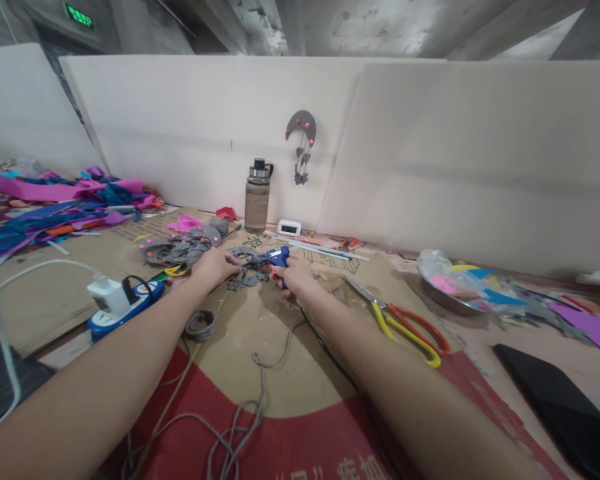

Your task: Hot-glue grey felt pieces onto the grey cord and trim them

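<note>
My right hand [296,280] is wrapped round a blue hot glue gun [279,256], its nozzle pointing left toward my other hand. A black cord runs from the gun back under my right forearm. My left hand [215,268] is closed in a pinch at the edge of a grey felt piece [243,252], just left of the nozzle. Small grey felt shapes [250,280] lie below the nozzle. Behind my left hand sits a pile of grey felt crescents [175,249] with pink and orange beads.
Scissors [405,327] lie right of my right forearm. A blue power strip [125,313], a tape roll [201,325] and loose grey cord [233,433] are nearby. A bottle [257,200] stands at the back; a metal bowl [447,297] and phone [555,400] are at right.
</note>
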A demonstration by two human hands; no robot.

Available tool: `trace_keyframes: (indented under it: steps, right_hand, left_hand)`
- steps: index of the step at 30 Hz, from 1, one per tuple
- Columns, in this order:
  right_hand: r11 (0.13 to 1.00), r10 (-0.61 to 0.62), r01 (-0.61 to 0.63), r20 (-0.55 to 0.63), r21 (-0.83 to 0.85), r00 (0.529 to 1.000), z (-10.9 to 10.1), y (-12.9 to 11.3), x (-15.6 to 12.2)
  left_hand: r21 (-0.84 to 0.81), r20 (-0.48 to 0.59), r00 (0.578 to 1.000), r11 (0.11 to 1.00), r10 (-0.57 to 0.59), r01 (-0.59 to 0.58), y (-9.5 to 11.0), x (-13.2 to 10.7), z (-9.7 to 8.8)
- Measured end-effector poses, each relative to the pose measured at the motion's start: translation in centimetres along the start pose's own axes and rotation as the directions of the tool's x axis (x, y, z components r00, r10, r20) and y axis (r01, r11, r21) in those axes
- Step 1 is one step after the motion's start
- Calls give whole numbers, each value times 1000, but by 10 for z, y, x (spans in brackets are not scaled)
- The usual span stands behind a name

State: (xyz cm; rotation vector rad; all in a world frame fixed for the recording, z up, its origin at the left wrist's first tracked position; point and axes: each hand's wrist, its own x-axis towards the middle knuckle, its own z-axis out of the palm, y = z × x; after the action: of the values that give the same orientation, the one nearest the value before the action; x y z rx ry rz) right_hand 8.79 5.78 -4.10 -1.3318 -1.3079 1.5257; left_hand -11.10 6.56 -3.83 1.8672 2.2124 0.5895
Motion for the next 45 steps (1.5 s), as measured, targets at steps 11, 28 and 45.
trace_keyframes:
  steps: [11, 28, 45]
  right_hand:
    - [999, 8, -8, 0, 42, 1000, -1, 0, 0]
    - [1000, 18, -18, -15, 21, 1000, 0, 1, -1]
    - [995, -47, 42, -54, -87, 997, -1, 1, -6]
  left_hand:
    - [2, 2, 1000, 1000, -3, 3, -1, 1, 1]
    - [-6, 8, 1000, 1000, 10, -10, -2, 2, 1]
    - [11, 21, 1000, 1000, 5, -5, -1, 1, -1]
